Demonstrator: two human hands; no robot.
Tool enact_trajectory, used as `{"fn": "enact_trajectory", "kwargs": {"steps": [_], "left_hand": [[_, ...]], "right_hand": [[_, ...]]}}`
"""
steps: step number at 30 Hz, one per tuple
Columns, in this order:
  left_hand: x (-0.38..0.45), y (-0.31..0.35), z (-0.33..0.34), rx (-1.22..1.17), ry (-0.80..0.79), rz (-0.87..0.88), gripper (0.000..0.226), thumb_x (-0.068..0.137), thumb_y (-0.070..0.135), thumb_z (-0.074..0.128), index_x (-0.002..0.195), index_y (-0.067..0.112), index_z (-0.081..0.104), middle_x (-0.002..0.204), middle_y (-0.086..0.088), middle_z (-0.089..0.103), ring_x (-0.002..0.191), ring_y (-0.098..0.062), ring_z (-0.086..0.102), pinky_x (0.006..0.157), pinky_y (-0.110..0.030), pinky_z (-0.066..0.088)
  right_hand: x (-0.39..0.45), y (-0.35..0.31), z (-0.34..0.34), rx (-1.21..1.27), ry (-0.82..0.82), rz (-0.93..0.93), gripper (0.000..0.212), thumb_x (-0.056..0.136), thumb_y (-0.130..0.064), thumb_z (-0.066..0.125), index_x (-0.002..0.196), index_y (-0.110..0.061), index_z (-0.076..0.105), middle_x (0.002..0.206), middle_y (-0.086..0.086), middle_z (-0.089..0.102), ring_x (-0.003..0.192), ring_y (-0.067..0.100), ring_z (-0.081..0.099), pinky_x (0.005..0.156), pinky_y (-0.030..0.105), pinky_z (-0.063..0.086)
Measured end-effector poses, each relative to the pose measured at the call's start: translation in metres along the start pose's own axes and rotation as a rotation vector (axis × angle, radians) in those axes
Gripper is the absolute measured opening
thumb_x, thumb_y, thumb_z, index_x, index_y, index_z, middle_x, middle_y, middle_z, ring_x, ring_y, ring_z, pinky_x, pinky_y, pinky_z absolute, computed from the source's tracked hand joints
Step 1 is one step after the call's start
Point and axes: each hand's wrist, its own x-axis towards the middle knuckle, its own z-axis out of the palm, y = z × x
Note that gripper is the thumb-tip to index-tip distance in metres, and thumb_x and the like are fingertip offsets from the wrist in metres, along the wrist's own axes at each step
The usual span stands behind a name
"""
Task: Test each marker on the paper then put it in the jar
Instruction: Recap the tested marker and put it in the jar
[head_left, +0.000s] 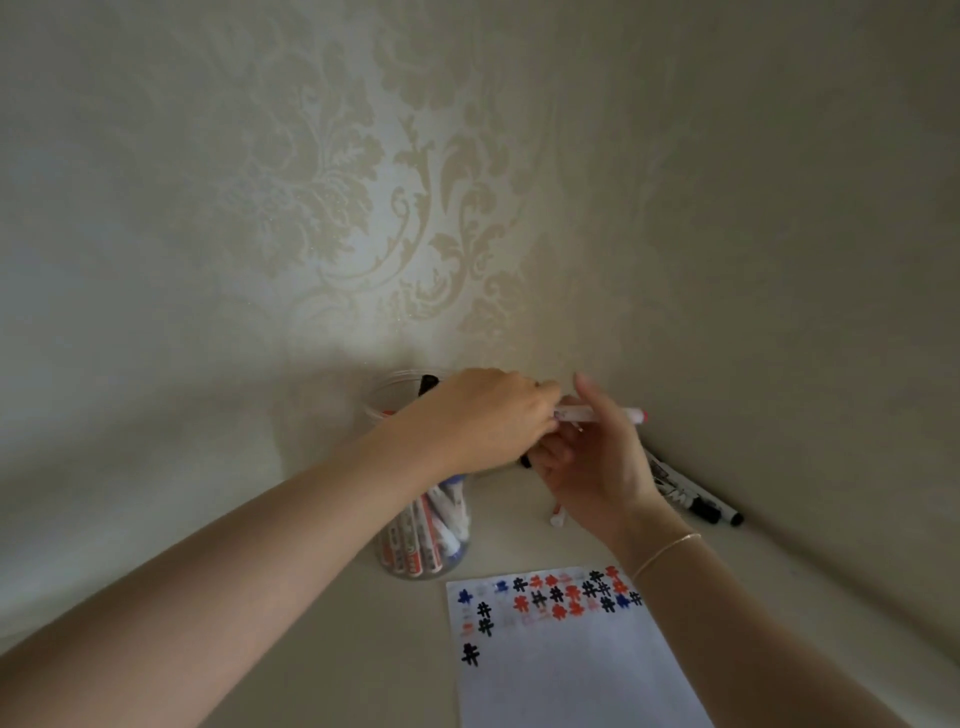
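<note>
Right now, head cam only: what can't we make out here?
- Marker in the head view: its left end is hidden by the left hand, so capped or not is unclear.
- Jar rim and upper part: covered by the left forearm and hand.
- Black markers by the wall: partly behind the right hand; count unclear.
- Paper: lower part cut off by the frame's bottom edge.
- Marker labels: too small and blurred.

jar (415, 525) left of paper (561, 654), markers (691, 493) right
</note>
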Motion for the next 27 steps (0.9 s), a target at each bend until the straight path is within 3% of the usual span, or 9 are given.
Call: {"fn": "enact_trajectory", "kwargs": {"steps": [3, 8, 13, 15, 17, 19, 21, 24, 27], "left_hand": [[-0.003, 0.006, 0.009, -0.192, -0.032, -0.035, 0.022, 0.103, 0.023, 0.033, 0.111, 0.006, 0.045, 0.084, -0.006, 0.055, 0.066, -0.021, 0.052, 0.058, -0.032, 0.037], [-0.013, 0.019, 0.015, -0.405, 0.112, -0.119, 0.024, 0.103, 0.028, 0.031, 0.112, 0.010, 0.045, 0.062, 0.003, 0.047, 0.048, -0.015, 0.047, 0.047, -0.031, 0.035], [-0.023, 0.031, 0.034, -0.853, 0.142, -0.221, 0.022, 0.099, 0.032, 0.047, 0.117, 0.021, 0.052, 0.073, 0.001, 0.064, 0.059, -0.010, 0.058, 0.057, -0.033, 0.046], [-0.031, 0.040, 0.046, -0.898, 0.078, -0.312, 0.029, 0.099, 0.041, 0.042, 0.118, 0.020, 0.046, 0.065, 0.003, 0.057, 0.048, -0.005, 0.048, 0.050, -0.026, 0.038], [-0.041, 0.052, 0.062, -0.909, -0.016, -0.391, 0.034, 0.102, 0.040, 0.032, 0.127, 0.018, 0.036, 0.061, 0.004, 0.048, 0.043, -0.004, 0.041, 0.046, -0.024, 0.033], [-0.052, 0.063, 0.079, -0.842, -0.081, -0.383, 0.039, 0.103, 0.027, 0.031, 0.141, 0.021, 0.023, 0.074, 0.002, 0.056, 0.056, -0.004, 0.052, 0.054, -0.026, 0.044], [-0.061, 0.070, 0.094, -0.744, -0.127, -0.349, 0.056, 0.100, 0.013, 0.037, 0.147, 0.029, 0.012, 0.114, -0.005, 0.060, 0.095, -0.014, 0.058, 0.082, -0.036, 0.051], [-0.064, 0.073, 0.111, -0.686, -0.139, -0.316, 0.068, 0.098, 0.007, 0.042, 0.149, 0.038, 0.008, 0.139, -0.003, 0.044, 0.113, -0.017, 0.047, 0.098, -0.031, 0.042], [-0.063, 0.070, 0.123, -0.749, -0.144, -0.332, 0.065, 0.099, 0.009, 0.041, 0.150, 0.036, 0.010, 0.158, 0.003, 0.014, 0.140, -0.012, 0.027, 0.112, -0.026, 0.020]], "right_hand": [[0.004, -0.003, 0.012, -0.220, 0.047, 0.029, 0.042, 0.088, -0.028, 0.059, 0.054, -0.019, 0.037, 0.043, -0.003, 0.029, 0.039, 0.008, 0.026, 0.043, 0.023, 0.021], [0.005, -0.016, 0.014, -0.334, 0.102, -0.014, 0.050, 0.092, -0.016, 0.053, 0.042, -0.022, 0.045, 0.041, -0.005, 0.038, 0.037, 0.007, 0.038, 0.041, 0.020, 0.031], [-0.010, -0.014, 0.002, -0.438, 0.044, 0.052, 0.040, 0.092, -0.018, 0.050, 0.053, -0.015, 0.058, 0.054, 0.004, 0.058, 0.047, 0.014, 0.049, 0.044, 0.022, 0.039], [-0.014, -0.013, -0.010, -0.492, 0.160, 0.025, 0.033, 0.091, -0.019, 0.055, 0.059, -0.013, 0.052, 0.056, 0.008, 0.051, 0.047, 0.016, 0.044, 0.040, 0.022, 0.036], [-0.020, -0.012, -0.024, -0.577, 0.387, -0.054, 0.032, 0.090, -0.020, 0.057, 0.059, -0.014, 0.048, 0.056, 0.008, 0.045, 0.041, 0.014, 0.038, 0.037, 0.021, 0.031], [-0.027, -0.011, -0.037, -0.635, 0.583, -0.149, 0.032, 0.090, -0.018, 0.056, 0.060, -0.015, 0.046, 0.055, 0.005, 0.047, 0.039, 0.012, 0.037, 0.037, 0.019, 0.030], [-0.032, -0.007, -0.046, -0.673, 0.664, -0.207, 0.031, 0.092, -0.018, 0.055, 0.063, -0.017, 0.044, 0.056, 0.005, 0.049, 0.041, 0.012, 0.039, 0.038, 0.019, 0.032], [-0.037, 0.001, -0.051, -0.664, 0.678, -0.210, 0.027, 0.093, -0.024, 0.058, 0.068, -0.015, 0.050, 0.065, 0.008, 0.055, 0.046, 0.014, 0.047, 0.042, 0.023, 0.044], [-0.039, 0.007, -0.049, -0.575, 0.661, -0.169, 0.016, 0.092, -0.024, 0.061, 0.079, -0.014, 0.060, 0.071, 0.005, 0.063, 0.059, 0.016, 0.060, 0.062, 0.031, 0.058]]}}
